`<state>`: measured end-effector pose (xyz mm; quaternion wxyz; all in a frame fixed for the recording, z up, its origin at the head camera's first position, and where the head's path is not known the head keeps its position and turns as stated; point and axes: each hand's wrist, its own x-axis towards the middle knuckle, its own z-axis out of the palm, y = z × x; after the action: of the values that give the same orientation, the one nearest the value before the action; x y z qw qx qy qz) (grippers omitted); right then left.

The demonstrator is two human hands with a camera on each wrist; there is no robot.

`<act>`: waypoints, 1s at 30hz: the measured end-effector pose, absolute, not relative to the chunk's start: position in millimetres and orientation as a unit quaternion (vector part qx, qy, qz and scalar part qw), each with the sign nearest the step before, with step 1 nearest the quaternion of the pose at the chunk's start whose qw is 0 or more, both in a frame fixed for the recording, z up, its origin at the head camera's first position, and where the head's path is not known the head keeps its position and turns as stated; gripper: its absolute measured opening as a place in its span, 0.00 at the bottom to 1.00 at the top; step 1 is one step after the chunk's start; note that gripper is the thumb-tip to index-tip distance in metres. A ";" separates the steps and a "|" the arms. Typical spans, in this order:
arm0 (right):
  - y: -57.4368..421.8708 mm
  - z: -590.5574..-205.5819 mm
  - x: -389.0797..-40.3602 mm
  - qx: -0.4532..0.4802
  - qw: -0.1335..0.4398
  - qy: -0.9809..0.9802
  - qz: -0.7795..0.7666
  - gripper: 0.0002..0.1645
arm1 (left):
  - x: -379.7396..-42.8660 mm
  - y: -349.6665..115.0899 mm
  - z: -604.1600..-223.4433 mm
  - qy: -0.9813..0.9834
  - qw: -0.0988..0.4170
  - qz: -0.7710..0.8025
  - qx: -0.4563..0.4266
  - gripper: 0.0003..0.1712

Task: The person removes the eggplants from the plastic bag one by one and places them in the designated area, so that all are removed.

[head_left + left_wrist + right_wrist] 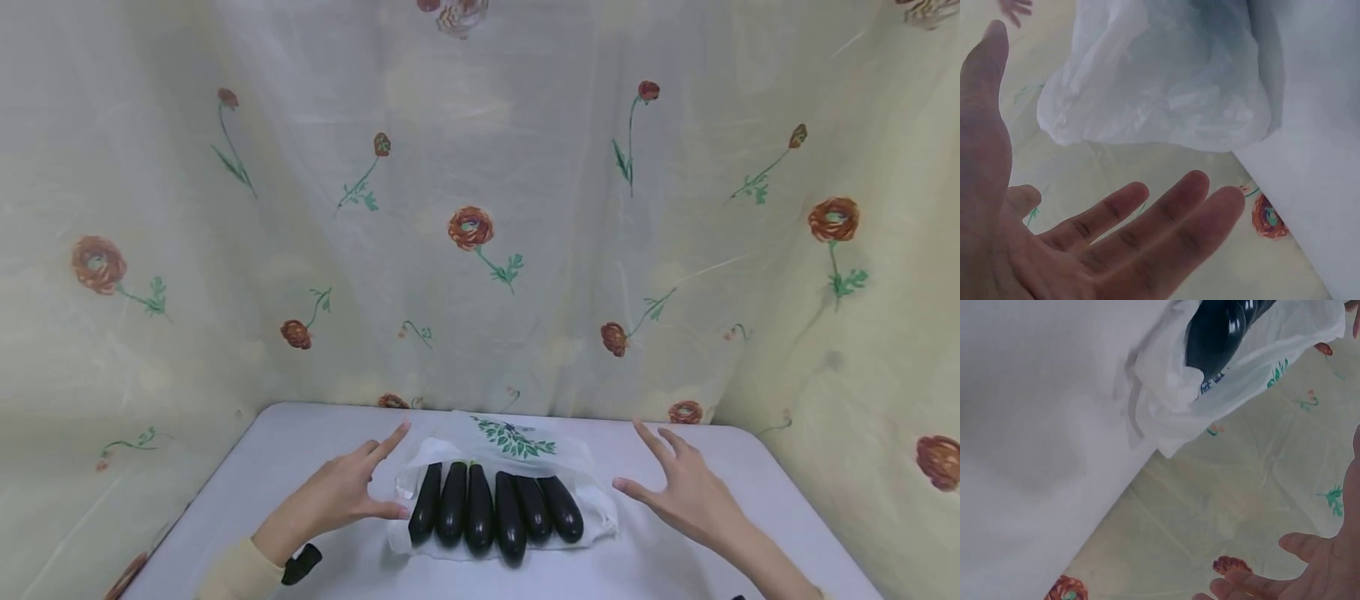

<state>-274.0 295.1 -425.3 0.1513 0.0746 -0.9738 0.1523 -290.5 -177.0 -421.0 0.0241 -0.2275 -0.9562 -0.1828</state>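
Note:
Several dark, glossy eggplants (480, 510) lie side by side on a white plastic bag (600, 515) printed with green leaves, in the middle of the table. My left hand (348, 492) is spread at the bag's left side, thumb near its edge; whether they touch I cannot tell. To the right of the bag, my right hand (678, 492) is held with fingers and thumb apart, holding nothing. In the left wrist view the bag (1160, 94) appears beyond the spread left fingers. One eggplant (1213, 340) pokes out of the bag in the right wrist view.
The white table (315, 442) has rounded far corners. Behind it and at both sides hangs a pale curtain (555, 275) with red flowers. A black band (302, 565) shows at the left wrist.

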 end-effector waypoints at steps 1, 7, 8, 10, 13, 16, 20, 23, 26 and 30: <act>293.6 -427.6 -272.7 0.072 0.147 -0.975 0.153 0.55 | -289.2 -176.8 -422.9 -0.956 0.021 -0.181 -0.230 0.65; 284.9 -439.8 -264.9 0.072 0.148 -0.972 0.170 0.53 | -278.8 -177.5 -432.5 -0.951 0.028 -0.176 -0.253 0.64; 283.4 -441.2 -263.5 0.073 0.150 -0.970 0.175 0.52 | -276.8 -177.4 -433.5 -0.950 0.028 -0.178 -0.256 0.64; 280.1 -443.5 -260.5 0.076 0.152 -0.968 0.187 0.51 | -272.6 -177.0 -435.8 -0.947 0.033 -0.181 -0.265 0.63; 274.3 -446.6 -257.0 0.077 0.151 -0.965 0.201 0.49 | -266.4 -175.8 -439.2 -0.942 0.047 -0.178 -0.282 0.60; 268.1 -449.5 -254.9 0.075 0.143 -0.965 0.205 0.48 | -262.3 -174.0 -442.6 -0.937 0.059 -0.164 -0.302 0.57; 261.6 -452.4 -254.1 0.067 0.128 -0.968 0.205 0.49 | -261.1 -170.8 -444.5 -0.937 0.045 -0.152 -0.310 0.54; 258.9 -454.0 -253.4 0.063 0.117 -0.969 0.210 0.49 | -261.8 -168.3 -445.6 -0.943 0.017 -0.150 -0.297 0.53; 257.4 -455.0 -253.0 0.060 0.108 -0.969 0.213 0.50 | -261.7 -165.8 -446.5 -0.948 -0.008 -0.152 -0.280 0.53; 255.2 -454.6 -253.2 0.050 0.090 -0.972 0.212 0.53 | -261.5 -164.5 -447.9 -0.951 -0.024 -0.156 -0.266 0.54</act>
<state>-253.2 255.2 -454.6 0.0902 0.0499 -0.9718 0.2123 -261.5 -164.5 -447.9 -0.0244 -0.2664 -0.9508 -0.1564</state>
